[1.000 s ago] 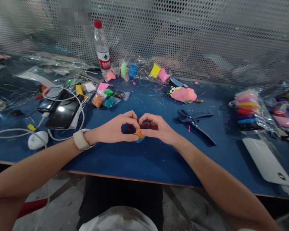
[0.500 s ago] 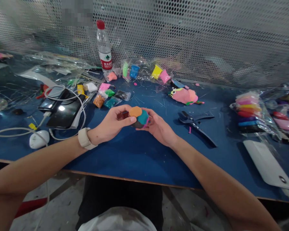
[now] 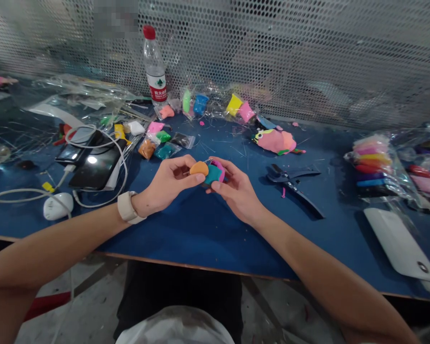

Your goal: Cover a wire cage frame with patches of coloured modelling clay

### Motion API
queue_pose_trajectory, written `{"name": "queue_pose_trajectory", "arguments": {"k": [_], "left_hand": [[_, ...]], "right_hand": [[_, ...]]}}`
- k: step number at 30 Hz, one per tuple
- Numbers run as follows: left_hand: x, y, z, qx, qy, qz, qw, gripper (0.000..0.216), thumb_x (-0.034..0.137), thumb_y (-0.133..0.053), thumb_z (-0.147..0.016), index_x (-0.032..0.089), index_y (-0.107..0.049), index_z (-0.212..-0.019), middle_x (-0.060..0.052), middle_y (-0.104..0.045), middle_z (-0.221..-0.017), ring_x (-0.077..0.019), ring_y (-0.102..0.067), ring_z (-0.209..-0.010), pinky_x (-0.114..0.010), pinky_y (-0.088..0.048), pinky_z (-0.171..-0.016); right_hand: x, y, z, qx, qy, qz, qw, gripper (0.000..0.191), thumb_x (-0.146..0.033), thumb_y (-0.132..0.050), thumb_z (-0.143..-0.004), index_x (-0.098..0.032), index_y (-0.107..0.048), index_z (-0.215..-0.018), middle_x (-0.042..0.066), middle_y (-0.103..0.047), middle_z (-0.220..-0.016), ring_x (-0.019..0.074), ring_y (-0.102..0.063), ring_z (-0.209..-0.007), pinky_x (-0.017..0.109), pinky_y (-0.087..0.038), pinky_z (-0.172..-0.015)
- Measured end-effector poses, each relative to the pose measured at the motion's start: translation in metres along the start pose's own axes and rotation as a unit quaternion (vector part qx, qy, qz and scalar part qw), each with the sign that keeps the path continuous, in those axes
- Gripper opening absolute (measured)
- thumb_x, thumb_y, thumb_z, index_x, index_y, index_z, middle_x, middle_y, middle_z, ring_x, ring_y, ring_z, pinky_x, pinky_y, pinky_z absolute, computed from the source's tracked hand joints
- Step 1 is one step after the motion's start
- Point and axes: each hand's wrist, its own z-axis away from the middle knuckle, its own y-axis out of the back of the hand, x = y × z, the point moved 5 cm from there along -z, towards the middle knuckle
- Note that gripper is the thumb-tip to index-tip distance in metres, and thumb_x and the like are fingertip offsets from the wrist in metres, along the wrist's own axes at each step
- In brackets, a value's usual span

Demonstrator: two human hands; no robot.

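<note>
Between both hands, above the blue table, is a small modelling clay piece [image 3: 212, 174] with orange, teal and magenta parts; a thin wire-like bit shows at its top. My left hand [image 3: 172, 181], with a pale band on its wrist, pinches the orange side between thumb and fingers. On the other side, my right hand [image 3: 238, 188] grips the teal and magenta part, thumb in front. Fingers hide much of the piece's back and underside. Bagged lumps of clay in teal [image 3: 166, 151] and orange-brown [image 3: 146, 149] lie just beyond my left hand.
A pink clay figure [image 3: 275, 142] with an eye lies behind dark pliers [image 3: 295, 188] at right. A water bottle [image 3: 155, 67] stands at the back by the perforated metal screen [image 3: 272, 57]. Phones [image 3: 96, 167] and cables are left; a white power bank [image 3: 397, 243] is right.
The clay piece has been turned in my hands: more magenta shows along its right edge and the dark part is mostly hidden. My right thumb has come round to its front.
</note>
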Motion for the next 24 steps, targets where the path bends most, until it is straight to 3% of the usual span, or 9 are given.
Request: {"name": "queue_pose_trajectory", "arguments": {"k": [4, 9, 15, 21, 24], "left_hand": [[0.002, -0.001, 0.001, 0.001, -0.006, -0.005, 1.000, 0.039, 0.049, -0.102, -0.085, 0.021, -0.076, -0.082, -0.002, -0.067, -0.088, -0.0145, -0.061, -0.080, -0.032, -0.060, -0.076], [0.001, 0.000, -0.001, -0.010, 0.002, 0.021, 1.000, 0.050, 0.068, -0.085, -0.097, 0.022, -0.079, -0.080, -0.005, -0.066, -0.089, -0.0189, -0.059, -0.082, -0.038, -0.057, -0.075], [0.001, -0.005, 0.000, -0.049, 0.003, 0.016, 0.999, 0.041, 0.059, -0.091, -0.097, 0.021, -0.080, -0.084, -0.003, -0.067, -0.087, -0.0159, -0.060, -0.080, -0.033, -0.055, -0.074], [0.010, -0.016, 0.005, -0.109, -0.020, -0.053, 0.992, 0.042, 0.059, -0.092, -0.095, 0.020, -0.081, -0.086, -0.006, -0.075, -0.089, -0.0172, -0.067, -0.080, -0.034, -0.060, -0.078], [0.014, -0.017, 0.008, -0.122, -0.032, -0.082, 0.989, 0.042, 0.060, -0.082, -0.104, 0.020, -0.083, -0.090, -0.007, -0.076, -0.092, -0.0181, -0.067, -0.084, -0.034, -0.059, -0.081]], "right_hand": [[0.001, 0.000, 0.001, -0.008, 0.015, 0.021, 1.000, 0.066, -0.044, -0.104, -0.082, -0.035, -0.078, -0.141, 0.005, -0.073, -0.141, 0.0222, -0.070, -0.109, 0.042, -0.071, -0.095], [-0.001, 0.002, -0.001, -0.004, 0.013, 0.015, 1.000, 0.064, -0.047, -0.103, -0.080, -0.035, -0.079, -0.139, 0.006, -0.071, -0.146, 0.0261, -0.070, -0.119, 0.043, -0.071, -0.096], [-0.003, -0.003, 0.001, -0.033, 0.003, -0.009, 0.999, 0.065, -0.053, -0.103, -0.081, -0.036, -0.078, -0.138, 0.005, -0.074, -0.139, 0.0249, -0.074, -0.114, 0.039, -0.072, -0.088], [-0.007, -0.010, 0.011, 0.010, 0.036, 0.059, 0.998, 0.061, -0.062, -0.099, -0.084, -0.033, -0.078, -0.134, 0.007, -0.072, -0.140, 0.0236, -0.071, -0.109, 0.034, -0.068, -0.074], [-0.011, -0.012, 0.015, 0.024, 0.040, 0.091, 0.995, 0.057, -0.064, -0.096, -0.087, -0.032, -0.079, -0.131, 0.008, -0.072, -0.135, 0.0243, -0.071, -0.109, 0.037, -0.068, -0.078]]}}
